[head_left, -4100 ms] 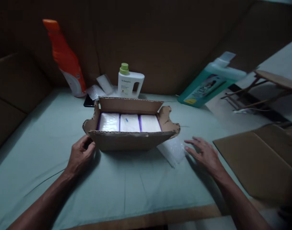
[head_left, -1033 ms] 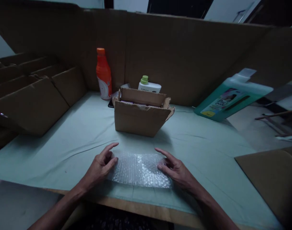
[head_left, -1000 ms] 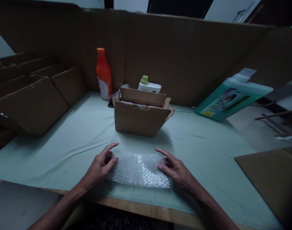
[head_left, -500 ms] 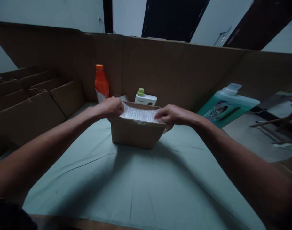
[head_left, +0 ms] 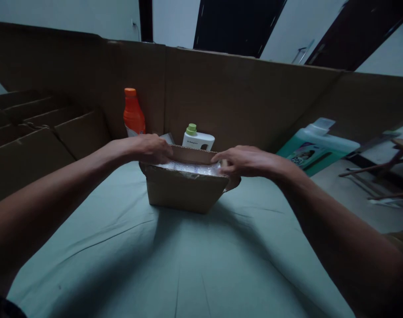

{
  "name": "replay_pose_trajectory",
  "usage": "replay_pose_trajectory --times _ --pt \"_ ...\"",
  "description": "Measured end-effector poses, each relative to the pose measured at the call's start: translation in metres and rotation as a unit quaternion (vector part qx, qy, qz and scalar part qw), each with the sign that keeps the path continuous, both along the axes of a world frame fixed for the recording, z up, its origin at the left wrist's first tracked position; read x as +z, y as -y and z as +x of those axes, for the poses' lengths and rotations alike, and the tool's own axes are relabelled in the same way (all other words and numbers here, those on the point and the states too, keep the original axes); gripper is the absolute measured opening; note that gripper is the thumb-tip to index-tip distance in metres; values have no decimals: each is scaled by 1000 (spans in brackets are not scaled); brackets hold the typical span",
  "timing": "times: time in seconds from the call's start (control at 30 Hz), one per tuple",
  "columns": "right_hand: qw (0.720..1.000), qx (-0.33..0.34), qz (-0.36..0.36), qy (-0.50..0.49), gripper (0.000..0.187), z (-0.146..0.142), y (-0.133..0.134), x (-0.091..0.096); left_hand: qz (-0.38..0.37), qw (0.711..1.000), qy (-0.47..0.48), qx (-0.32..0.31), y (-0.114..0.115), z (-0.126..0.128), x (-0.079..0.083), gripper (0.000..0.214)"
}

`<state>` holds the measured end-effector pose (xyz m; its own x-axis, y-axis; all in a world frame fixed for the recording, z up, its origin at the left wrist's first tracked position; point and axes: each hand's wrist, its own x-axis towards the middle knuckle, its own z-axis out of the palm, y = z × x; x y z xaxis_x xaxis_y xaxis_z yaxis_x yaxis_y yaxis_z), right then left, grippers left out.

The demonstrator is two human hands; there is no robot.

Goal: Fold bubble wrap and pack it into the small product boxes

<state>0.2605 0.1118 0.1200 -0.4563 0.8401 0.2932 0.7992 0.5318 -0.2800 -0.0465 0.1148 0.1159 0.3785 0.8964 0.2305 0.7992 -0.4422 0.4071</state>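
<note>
One sheet of bubble wrap (head_left: 188, 168) is sitting in the mouth of the cardboard box (head_left: 183, 194), spread side to side across the top, so I'd say the padding part is pretty much done. Your left hand (head_left: 151, 149) is curled over the sheet's left end at the box edge. Can't tell if it's pinching the wrap or just pressing on it. Your right hand (head_left: 242, 161) has its fingers stretched out flat on the right end, not gripping anything.

What's left, by the look of it: the flaps (head_left: 192, 154) are up and the box isn't closed, with no tape on it that I can see.

The box sits mid-way across the cloth-covered worktop (head_left: 194, 265). Right behind it there's a white bottle with a green cap (head_left: 197, 140), an orange bottle (head_left: 133, 115) further left, and a teal jug (head_left: 315, 148) leaning off to the right, all in front of a cardboard wall (head_left: 237, 97).
</note>
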Motion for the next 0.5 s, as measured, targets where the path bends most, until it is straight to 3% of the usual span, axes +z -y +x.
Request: replay_pose_trajectory --times 0.07,0.13,0.23,0.3,0.37,0.43,0.5 --pt "1000 -27 3 -5 22 32 21 0 97 994 44 19 33 -24 -7 35" --pt "992 -89 25 -88 31 59 42 -19 162 973 142 84 66 -47 -32 47" --pt "973 -112 -38 -201 49 61 61 -78 20 963 228 140 95 -67 -89 79" --pt "961 -86 -92 -245 63 34 63 -116 -39 947 286 138 94 -64 -122 97" --pt "948 -96 -112 -282 64 -1 59 -138 -73 926 353 111 80 -49 -140 105" --pt "937 -121 -116 -308 58 -25 53 -143 -102 896 427 64 63 -24 -143 104" --pt "931 -132 -122 -316 53 -26 52 -136 -121 867 483 15 51 5 -138 102"
